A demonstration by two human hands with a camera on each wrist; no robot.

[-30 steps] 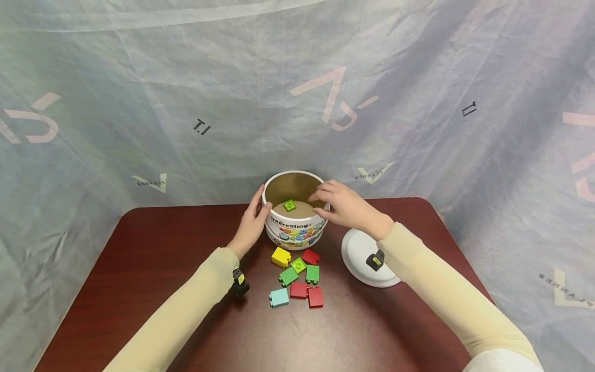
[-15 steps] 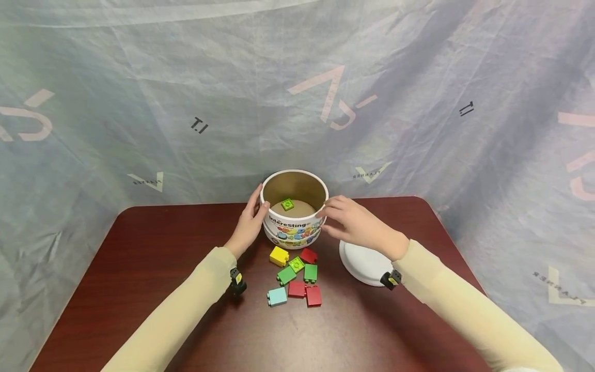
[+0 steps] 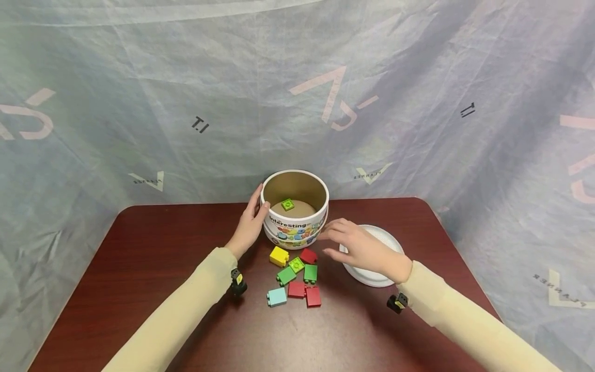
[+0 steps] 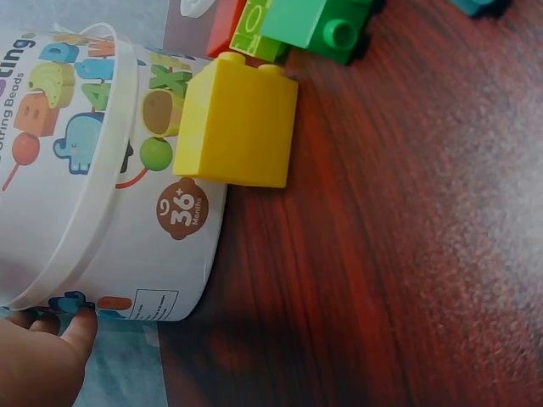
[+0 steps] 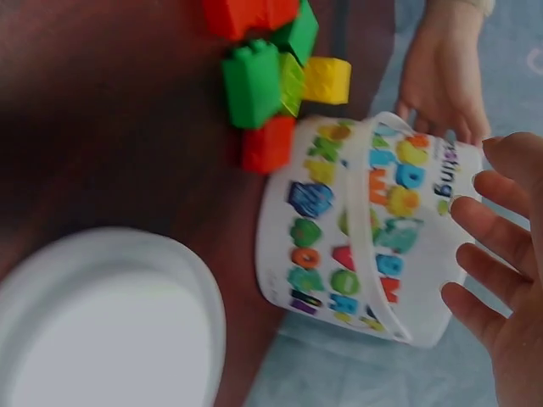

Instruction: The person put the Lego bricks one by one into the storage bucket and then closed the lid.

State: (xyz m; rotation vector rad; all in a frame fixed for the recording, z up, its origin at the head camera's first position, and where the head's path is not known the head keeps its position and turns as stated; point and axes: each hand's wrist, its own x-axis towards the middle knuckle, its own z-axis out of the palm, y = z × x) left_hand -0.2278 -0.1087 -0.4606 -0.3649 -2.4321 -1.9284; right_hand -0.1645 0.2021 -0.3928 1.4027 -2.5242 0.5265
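A white tub [image 3: 297,222] printed with colourful toy shapes stands near the table's back edge. Inside it lies one lime-green block [image 3: 287,204]. My left hand [image 3: 248,227] rests against the tub's left side, its fingertips touching the printed wall in the left wrist view. To the tub's right, my right hand [image 3: 358,248] hovers with spread fingers, holding nothing; the fingers are apart in the right wrist view. In front of the tub lie a yellow block [image 3: 279,257], a green block [image 3: 310,274], a red block [image 3: 313,296] and a light blue block [image 3: 277,297], among several others.
A round white lid [image 3: 372,279] lies on the dark red-brown table [image 3: 153,268], partly under my right hand. A white handle [image 4: 119,161] runs around the tub's wall. Behind the table hangs a grey printed sheet [image 3: 260,103].
My right hand has come out of the tub's opening and moved down and to the right, over the lid. The left hand keeps its place on the tub. The blocks lie as before.
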